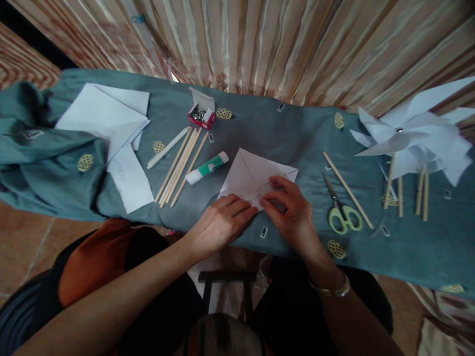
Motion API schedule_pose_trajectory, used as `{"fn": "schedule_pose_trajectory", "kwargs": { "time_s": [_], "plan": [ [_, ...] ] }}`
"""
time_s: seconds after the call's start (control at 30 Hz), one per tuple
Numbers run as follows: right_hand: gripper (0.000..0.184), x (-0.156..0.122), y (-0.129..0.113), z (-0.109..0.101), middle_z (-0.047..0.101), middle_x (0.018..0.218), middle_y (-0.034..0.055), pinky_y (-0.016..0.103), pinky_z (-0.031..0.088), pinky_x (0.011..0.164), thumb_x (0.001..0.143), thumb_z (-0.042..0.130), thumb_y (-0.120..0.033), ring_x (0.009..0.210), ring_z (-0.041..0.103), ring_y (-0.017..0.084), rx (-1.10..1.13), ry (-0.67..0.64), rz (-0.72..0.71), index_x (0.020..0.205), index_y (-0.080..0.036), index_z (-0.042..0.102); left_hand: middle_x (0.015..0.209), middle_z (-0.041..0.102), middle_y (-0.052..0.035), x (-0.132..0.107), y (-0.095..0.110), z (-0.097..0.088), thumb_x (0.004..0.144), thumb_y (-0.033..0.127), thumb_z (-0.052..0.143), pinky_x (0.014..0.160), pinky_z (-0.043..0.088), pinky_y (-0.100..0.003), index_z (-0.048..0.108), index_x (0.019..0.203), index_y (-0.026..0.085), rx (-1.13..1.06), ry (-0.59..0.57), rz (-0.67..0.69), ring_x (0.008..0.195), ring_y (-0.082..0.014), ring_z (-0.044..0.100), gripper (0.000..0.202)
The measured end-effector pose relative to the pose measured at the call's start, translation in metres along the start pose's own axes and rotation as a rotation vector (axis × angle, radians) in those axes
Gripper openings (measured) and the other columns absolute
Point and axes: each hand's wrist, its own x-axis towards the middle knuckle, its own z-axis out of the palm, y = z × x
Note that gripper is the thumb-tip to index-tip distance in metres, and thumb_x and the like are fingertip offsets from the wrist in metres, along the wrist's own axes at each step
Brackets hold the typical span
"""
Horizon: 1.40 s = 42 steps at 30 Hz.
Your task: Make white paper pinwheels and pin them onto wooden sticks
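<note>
A square sheet of white paper [247, 170] with creases or cuts running from its corners lies on the cloth in front of me. My left hand [224, 217] is closed at its near left edge, thumb and fingers together on the paper. At the near right side my right hand [291, 207] has curled fingers, with thumb and fingertips gripping the sheet. The exact fingertip contact is partly hidden. A glue stick [208, 168] with a green label lies just left of the paper. Green-handled scissors [343, 212] rest to the right, beside a wooden stick [348, 189].
Several wooden sticks [181, 168] and a white pen-like rod [168, 148] lie left. Behind them stands an open box of metal pins [201, 115]. Paper sheets [104, 113] are far left, paper pinwheels [411, 131] far right. A patterned cloth [267, 118] covers the table; a curtain [260, 44] hangs behind.
</note>
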Motion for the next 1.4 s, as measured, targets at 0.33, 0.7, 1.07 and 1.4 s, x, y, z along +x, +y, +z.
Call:
{"fn": "schedule_pose_trajectory", "kwargs": {
  "time_s": [0.33,0.7,1.07,1.4],
  "plan": [
    [0.005,-0.0011,-0.0037,0.003,0.059,0.12,0.0071,0.046,0.048,0.097,0.083,0.061,-0.024,0.111,0.057,0.025,-0.043,0.015,0.035,0.082,-0.023,0.066,0.092,0.069,-0.0089,0.0033,-0.0009,0.001,0.093,0.016,0.05,0.075,0.053,-0.032,0.064,0.106,0.011,-0.05,0.022,-0.014,0.085,-0.0189,0.06,0.02],
    [0.004,-0.001,-0.0036,0.0035,0.059,0.12,0.0074,0.046,0.047,0.098,0.083,0.062,-0.024,0.112,0.056,0.024,-0.038,0.022,0.036,0.085,-0.022,0.064,0.093,0.068,-0.0096,0.0041,0.0001,-0.0009,0.092,0.015,0.051,0.075,0.053,-0.033,0.064,0.107,0.009,-0.054,0.03,-0.008,0.085,-0.0194,0.06,0.021],
    [0.004,-0.0004,-0.0038,0.0033,0.059,0.121,0.0084,0.045,0.048,0.097,0.084,0.062,-0.024,0.11,0.057,0.023,-0.061,0.021,0.025,0.085,-0.021,0.065,0.093,0.068,-0.0094,0.0031,-0.0001,0.0013,0.093,0.016,0.049,0.074,0.053,-0.032,0.064,0.108,0.011,-0.07,0.041,-0.04,0.085,-0.0183,0.061,0.021],
    [0.007,-0.0001,-0.0054,0.0048,0.057,0.123,0.0061,0.047,0.047,0.099,0.085,0.059,-0.024,0.113,0.055,0.025,-0.066,0.007,0.03,0.086,-0.025,0.066,0.092,0.068,-0.0094,0.0038,-0.001,0.0011,0.092,0.014,0.05,0.073,0.053,-0.032,0.064,0.108,0.01,-0.091,0.034,-0.05,0.084,-0.0186,0.06,0.022]
  ]
}}
